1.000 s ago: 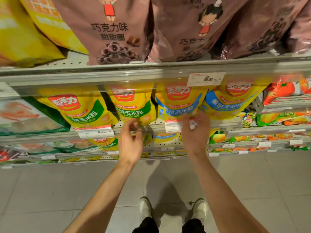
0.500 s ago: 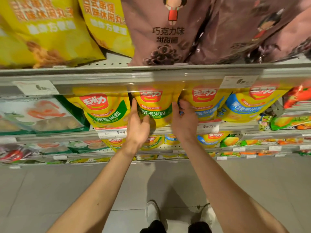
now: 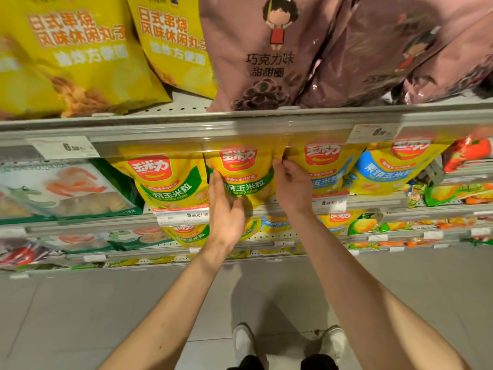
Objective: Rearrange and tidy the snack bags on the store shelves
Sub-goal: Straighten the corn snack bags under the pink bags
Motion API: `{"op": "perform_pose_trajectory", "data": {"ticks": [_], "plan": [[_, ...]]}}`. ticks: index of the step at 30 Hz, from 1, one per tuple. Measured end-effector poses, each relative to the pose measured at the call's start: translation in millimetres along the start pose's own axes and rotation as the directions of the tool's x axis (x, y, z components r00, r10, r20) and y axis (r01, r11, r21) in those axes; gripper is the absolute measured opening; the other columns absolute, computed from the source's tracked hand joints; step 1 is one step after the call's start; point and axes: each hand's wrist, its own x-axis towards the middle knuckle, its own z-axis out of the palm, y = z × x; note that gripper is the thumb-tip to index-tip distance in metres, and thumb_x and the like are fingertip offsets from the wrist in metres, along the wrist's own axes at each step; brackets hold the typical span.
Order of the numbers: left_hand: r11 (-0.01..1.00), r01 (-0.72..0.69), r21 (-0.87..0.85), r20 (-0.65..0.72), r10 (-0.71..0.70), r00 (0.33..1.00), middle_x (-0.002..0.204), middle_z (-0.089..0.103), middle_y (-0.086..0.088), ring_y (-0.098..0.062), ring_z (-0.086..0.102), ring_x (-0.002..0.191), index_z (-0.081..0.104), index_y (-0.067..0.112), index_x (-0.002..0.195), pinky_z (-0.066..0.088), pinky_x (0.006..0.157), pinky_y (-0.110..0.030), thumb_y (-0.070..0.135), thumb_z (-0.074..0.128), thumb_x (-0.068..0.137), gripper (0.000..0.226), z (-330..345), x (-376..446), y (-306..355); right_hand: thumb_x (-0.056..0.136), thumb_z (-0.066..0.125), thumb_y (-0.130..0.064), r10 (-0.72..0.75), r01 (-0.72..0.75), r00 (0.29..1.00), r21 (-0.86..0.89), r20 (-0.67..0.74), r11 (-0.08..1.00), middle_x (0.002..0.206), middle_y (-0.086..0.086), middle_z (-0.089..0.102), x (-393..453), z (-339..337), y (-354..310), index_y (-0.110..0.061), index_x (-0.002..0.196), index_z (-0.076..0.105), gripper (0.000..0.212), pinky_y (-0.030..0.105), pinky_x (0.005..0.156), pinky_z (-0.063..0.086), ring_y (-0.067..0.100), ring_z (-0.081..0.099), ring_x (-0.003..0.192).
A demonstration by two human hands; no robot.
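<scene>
**A:** Snack bags, middle shelf: which one sits between my hands?

**B:** The green-banded corn bag [image 3: 241,177], yellow with a red logo, standing upright on the middle shelf [image 3: 373,200] under the rail of the shelf above.

**A:** My left hand [image 3: 225,209] lies against its left side, fingers stretched up along the edge and thumb spread across the lower front; the fingers are straight, not closed round it. My right hand [image 3: 292,182] is at its right edge, fingers curled in where it meets the neighbouring blue-banded corn bag [image 3: 324,166].

**B:** Does the right hand pinch the green-banded corn bag?

**A:** I cannot tell; the fingertips are tucked between the two bags.

**B:** Neighbours?

**A:** A second green-banded bag [image 3: 165,182] just beside on the left, another blue-banded bag [image 3: 386,169] farther right. Price tags [image 3: 182,215] hang on the shelf's front lip. On the top shelf [image 3: 186,104], yellow bags [image 3: 80,49] lean beside brown chocolate-ring bags [image 3: 266,62]. Below, my white shoes [image 3: 244,340] stand on the grey tiled floor [image 3: 80,303].
</scene>
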Motion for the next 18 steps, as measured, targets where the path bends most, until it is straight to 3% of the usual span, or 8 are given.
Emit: {"op": "perform_pose_trajectory", "data": {"ticks": [5,8,12,14,18], "plan": [[1.000,0.010,0.022,0.000,-0.010,1.000,0.172,0.009,0.006,-0.010,0.007,0.158,0.008,0.025,0.165,0.012,0.130,-0.039,0.009,0.055,0.100,0.082,-4,0,0,0.106,0.055,-0.036,-0.013,0.014,1.000,-0.028,0.027,1.000,0.078,-0.015,0.064,-3,-4,-4,-0.017,0.094,0.073,0.029,0.010,0.063,0.038,-0.003,0.057,0.069],[0.999,0.004,0.048,-0.013,-0.003,1.000,0.171,0.016,0.003,-0.010,0.011,0.156,0.013,0.023,0.164,0.014,0.129,-0.038,0.015,0.059,0.099,0.080,-9,-1,3,0.107,0.051,-0.042,0.010,-0.007,0.999,-0.064,0.050,0.998,0.105,-0.007,0.073,-8,-5,-7,-0.014,0.118,0.072,0.037,0.023,0.082,0.050,0.008,0.066,0.094],[0.998,0.011,0.068,-0.003,-0.011,1.000,0.164,0.029,0.004,-0.010,0.023,0.152,0.021,0.025,0.162,0.022,0.121,-0.030,0.029,0.062,0.101,0.074,-20,-6,4,0.106,0.052,-0.043,-0.007,0.029,0.991,-0.172,0.131,0.985,0.123,-0.010,0.067,-22,-16,-10,-0.020,0.136,0.062,0.040,0.006,0.088,0.042,0.010,0.061,0.114],[0.996,0.015,0.085,0.022,-0.017,1.000,0.154,0.038,0.005,-0.006,0.036,0.139,0.028,0.026,0.160,0.032,0.113,-0.028,0.035,0.062,0.101,0.069,-26,-10,1,0.103,0.056,-0.045,-0.001,0.056,0.979,-0.263,0.205,0.963,0.147,-0.001,0.056,-30,-26,-7,-0.018,0.150,0.050,0.054,0.020,0.107,0.037,0.019,0.051,0.137],[0.988,0.053,0.146,0.096,-0.067,0.993,0.151,0.048,0.004,-0.010,0.053,0.128,0.042,0.022,0.154,0.041,0.103,-0.026,0.043,0.062,0.099,0.062,-37,-26,-3,0.100,0.059,-0.050,0.158,-0.039,0.939,-0.361,0.306,0.932,0.161,0.005,0.042,-54,-49,2,-0.017,0.157,0.039,0.069,0.031,0.115,0.032,0.023,0.039,0.148]]}}
